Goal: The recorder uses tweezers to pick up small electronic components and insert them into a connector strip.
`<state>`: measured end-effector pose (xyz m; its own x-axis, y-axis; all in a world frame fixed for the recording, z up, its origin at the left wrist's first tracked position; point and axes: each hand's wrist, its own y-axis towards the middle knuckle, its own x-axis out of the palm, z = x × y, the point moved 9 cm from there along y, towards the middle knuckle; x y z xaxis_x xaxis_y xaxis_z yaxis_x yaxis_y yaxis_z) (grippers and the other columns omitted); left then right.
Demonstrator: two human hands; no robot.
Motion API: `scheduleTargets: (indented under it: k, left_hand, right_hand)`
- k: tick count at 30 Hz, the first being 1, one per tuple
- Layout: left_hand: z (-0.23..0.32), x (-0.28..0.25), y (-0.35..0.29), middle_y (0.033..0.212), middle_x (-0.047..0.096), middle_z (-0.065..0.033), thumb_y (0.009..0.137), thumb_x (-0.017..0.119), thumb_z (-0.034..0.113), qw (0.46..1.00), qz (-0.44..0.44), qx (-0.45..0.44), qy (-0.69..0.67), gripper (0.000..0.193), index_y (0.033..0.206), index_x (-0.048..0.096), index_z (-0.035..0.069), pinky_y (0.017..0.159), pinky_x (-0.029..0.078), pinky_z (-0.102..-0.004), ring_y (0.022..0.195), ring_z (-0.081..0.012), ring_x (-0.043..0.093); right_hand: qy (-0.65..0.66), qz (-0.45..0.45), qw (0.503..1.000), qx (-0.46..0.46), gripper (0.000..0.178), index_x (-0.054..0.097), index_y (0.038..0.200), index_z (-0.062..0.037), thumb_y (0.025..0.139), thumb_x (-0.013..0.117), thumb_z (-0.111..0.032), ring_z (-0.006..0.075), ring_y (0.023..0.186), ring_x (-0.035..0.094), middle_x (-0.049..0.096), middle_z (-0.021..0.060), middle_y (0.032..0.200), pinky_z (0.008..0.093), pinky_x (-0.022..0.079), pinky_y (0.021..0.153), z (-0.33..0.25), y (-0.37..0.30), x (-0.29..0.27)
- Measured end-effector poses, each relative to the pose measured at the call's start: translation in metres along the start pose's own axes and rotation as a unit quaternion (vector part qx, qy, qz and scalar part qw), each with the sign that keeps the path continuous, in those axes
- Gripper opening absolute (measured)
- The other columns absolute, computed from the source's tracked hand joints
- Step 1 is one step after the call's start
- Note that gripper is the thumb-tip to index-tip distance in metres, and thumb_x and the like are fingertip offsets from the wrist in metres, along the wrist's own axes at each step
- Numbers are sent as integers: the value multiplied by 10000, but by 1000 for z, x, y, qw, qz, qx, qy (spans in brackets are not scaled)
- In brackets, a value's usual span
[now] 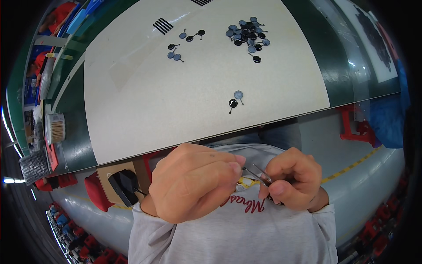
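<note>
Both hands are held close together in front of the grey shirt, just off the table's near edge. My left hand is closed, thumb and fingertips pinched; a tiny dark bit shows at the tips, too small to name. My right hand grips slim metal tweezers, whose prongs point toward the left fingertips. Beyond the hands, a grey disc with a short tail and a black one lie on the white sheet.
A pile of small tailed discs lies at the far right of the sheet, with several more left of it. Black strips lie farther back. A tub of cotton swabs stands at left. A black box-shaped object sits below the edge.
</note>
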<state>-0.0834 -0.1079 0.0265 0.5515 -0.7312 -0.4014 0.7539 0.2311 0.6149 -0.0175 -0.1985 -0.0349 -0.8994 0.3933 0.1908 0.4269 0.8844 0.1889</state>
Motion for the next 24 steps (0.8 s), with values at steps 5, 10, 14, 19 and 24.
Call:
scheduleTargets:
  k: [5, 10, 14, 19, 24]
  left_hand:
    - [-2, -2, 2, 689, 580, -93, 544, 618, -94, 1000, 1, -5, 24, 246, 763, 537, -17, 529, 446, -243, 599, -183, 570]
    - [-48, -23, 21, 716, 560, -53, 595, 614, -35, 961, -24, -22, 275, 162, 741, 575, 23, 553, 409, -263, 642, -178, 513]
    - [-79, -32, 24, 690, 534, -45, 631, 603, 2, 937, -101, -39, 332, 100, 721, 587, 41, 541, 402, -249, 645, -175, 500]
    - [-90, -25, 21, 716, 539, -55, 700, 564, -7, 942, -171, -91, 274, 71, 767, 576, 13, 501, 386, -194, 616, -123, 506]
    - [-74, -6, 7, 729, 541, -85, 748, 501, -29, 960, -68, -271, -23, 68, 815, 510, -35, 504, 404, -177, 595, -94, 507]
  right_hand:
    - [22, 19, 999, 28, 154, 458, 834, 28, 761, 557, -65, 29, 459, 474, 555, 54, 599, 146, 334, 401, 4, -3, -2]
    - [4, 4, 1000, 27, 204, 411, 782, 51, 802, 485, -138, 45, 387, 455, 531, 101, 554, 171, 380, 357, 6, -3, -4]
    - [14, 15, 1000, 14, 209, 408, 785, 47, 805, 485, -147, 48, 394, 459, 502, 80, 547, 173, 385, 359, 4, -5, -4]
    - [19, 37, 998, 48, 202, 410, 794, 39, 804, 483, -149, 50, 410, 465, 488, 73, 575, 166, 375, 360, 10, -6, -7]
    - [19, 53, 995, 86, 199, 412, 797, 32, 806, 475, -157, 51, 415, 468, 480, 64, 588, 157, 348, 349, 19, 1, -11]
